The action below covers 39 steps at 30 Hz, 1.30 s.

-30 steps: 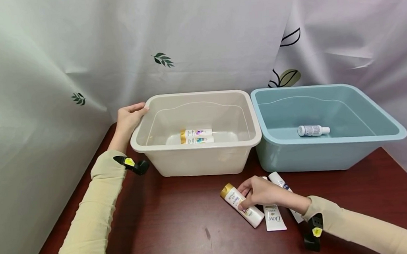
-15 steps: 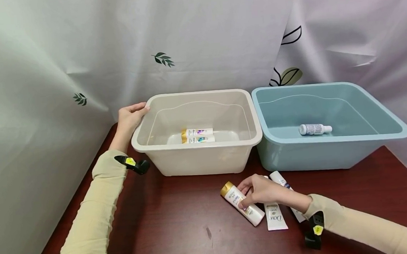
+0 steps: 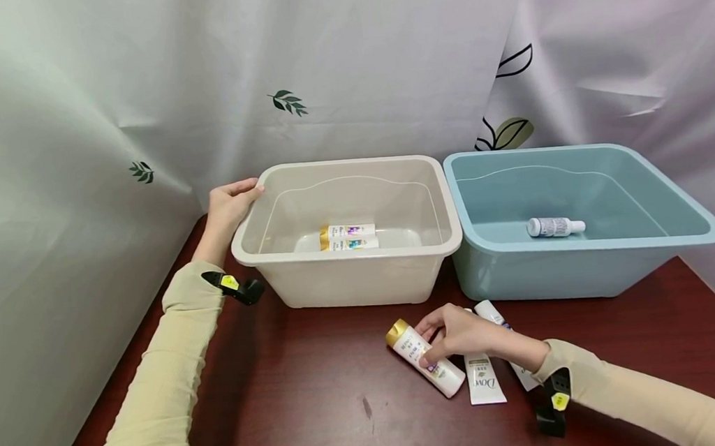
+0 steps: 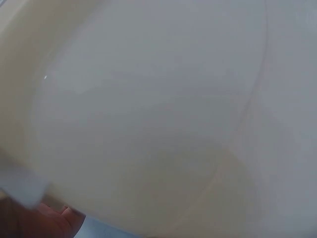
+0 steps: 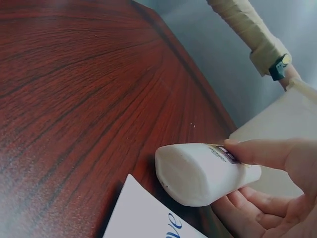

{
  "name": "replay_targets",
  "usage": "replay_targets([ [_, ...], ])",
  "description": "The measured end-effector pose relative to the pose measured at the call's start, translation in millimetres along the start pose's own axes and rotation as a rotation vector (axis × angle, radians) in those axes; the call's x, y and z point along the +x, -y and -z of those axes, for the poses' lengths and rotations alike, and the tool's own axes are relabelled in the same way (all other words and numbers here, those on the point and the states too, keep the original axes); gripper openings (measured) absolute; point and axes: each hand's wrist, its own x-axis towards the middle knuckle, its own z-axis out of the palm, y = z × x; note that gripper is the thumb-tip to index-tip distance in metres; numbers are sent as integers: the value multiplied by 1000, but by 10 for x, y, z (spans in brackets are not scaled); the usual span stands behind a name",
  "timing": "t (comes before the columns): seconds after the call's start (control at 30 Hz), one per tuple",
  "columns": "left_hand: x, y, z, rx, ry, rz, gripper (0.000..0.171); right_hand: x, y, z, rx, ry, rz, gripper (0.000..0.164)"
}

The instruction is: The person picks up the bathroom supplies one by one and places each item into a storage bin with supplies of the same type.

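My right hand [image 3: 457,332] pinches a white shampoo bottle with a gold cap [image 3: 432,367] between thumb and fingers. The bottle lies on its side on the table; in the right wrist view its base [image 5: 181,173] faces the camera. Just right of it, a white Dove tube [image 3: 485,383] lies partly under my hand. Farther right is a slim white tube [image 3: 492,314], crossed by my wrist. My left hand [image 3: 228,206] grips the beige tub [image 3: 355,279] at the rim's back left corner. Blurred fingers [image 4: 62,220] show beside the tub's wall in the left wrist view.
Two gold-capped bottles [image 3: 350,237] lie side by side inside the beige tub. A blue tub [image 3: 538,275] stands against its right side, with a small white bottle [image 3: 555,227] lying inside. Behind both hangs a pale curtain [image 3: 370,68]. The table [image 3: 296,403] is dark red wood.
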Motion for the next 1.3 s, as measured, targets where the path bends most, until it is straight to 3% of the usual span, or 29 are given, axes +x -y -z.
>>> replay_targets([
  [0.87, 1, 6, -10, -2, -1, 0, 45, -79, 148, 115, 79, 36, 28, 43],
  [1.3, 6, 5, -6, -22, 6, 14, 46, -128, 243, 164, 52, 28, 43, 44],
])
